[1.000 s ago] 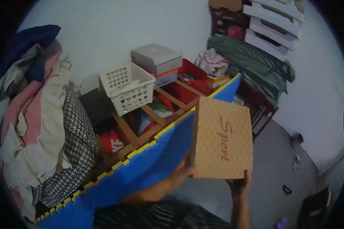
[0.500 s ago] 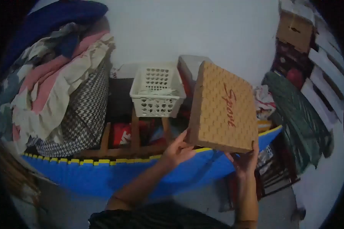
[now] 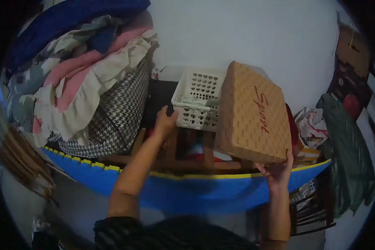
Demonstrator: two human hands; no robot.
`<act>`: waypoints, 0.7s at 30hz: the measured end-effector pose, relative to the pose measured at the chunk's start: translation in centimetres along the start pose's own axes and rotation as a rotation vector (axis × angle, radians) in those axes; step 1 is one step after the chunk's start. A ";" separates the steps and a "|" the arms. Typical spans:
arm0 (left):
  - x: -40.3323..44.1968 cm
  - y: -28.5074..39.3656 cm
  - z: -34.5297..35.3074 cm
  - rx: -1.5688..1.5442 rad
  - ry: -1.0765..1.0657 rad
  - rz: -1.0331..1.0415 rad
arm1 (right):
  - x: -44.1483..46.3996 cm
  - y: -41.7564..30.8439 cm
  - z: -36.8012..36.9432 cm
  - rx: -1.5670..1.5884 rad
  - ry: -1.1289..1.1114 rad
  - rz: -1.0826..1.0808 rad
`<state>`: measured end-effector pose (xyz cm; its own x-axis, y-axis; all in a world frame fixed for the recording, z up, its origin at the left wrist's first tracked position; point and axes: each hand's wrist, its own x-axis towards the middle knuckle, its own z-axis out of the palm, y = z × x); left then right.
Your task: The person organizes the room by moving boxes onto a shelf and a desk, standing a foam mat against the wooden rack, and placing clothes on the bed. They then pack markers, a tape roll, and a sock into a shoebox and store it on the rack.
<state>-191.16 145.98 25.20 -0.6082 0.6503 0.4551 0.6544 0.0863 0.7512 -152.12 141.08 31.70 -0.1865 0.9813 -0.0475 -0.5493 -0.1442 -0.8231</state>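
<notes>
A tan patterned cardboard box (image 3: 254, 116) with "Sport" in red on its lid is held tilted on the right side. My right hand (image 3: 278, 168) grips its lower right corner from below, the thumb up along the edge. My left hand (image 3: 166, 123) is off the box, at the front left corner of a white plastic basket (image 3: 198, 118) with holes in its sides. A dark gap shows between its thumb and fingers; whether they touch the basket is unclear. Pale items lie inside the basket, and the box hides its right part.
Below is a wooden slatted frame (image 3: 171, 152) with a blue, yellow-edged mat (image 3: 175, 193) along its front. Folded bedding and a houndstooth bundle (image 3: 121, 116) are piled at the left. A crumpled plastic bag (image 3: 310, 127) and a dark green covered item (image 3: 348, 154) stand at the right.
My left hand has let go of the box and moved left and up to the basket. The box stays in my right hand, now less tilted. The view has shifted left.
</notes>
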 end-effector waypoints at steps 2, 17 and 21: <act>-0.5 3.4 -3.4 -0.404 -0.198 -0.038 | 0.8 0.5 1.4 -0.022 0.000 0.041; 4.1 3.0 -12.9 0.034 0.335 0.644 | 13.3 9.6 23.3 -0.291 -0.370 0.005; 4.5 2.6 -13.7 0.557 0.222 0.785 | 16.5 12.0 22.0 -0.862 -0.393 -0.152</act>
<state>-198.31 138.79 35.72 0.0556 0.5239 0.8499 0.9915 0.0712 -0.1088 -179.71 152.72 33.47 -0.5087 0.8463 0.1581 0.1685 0.2779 -0.9457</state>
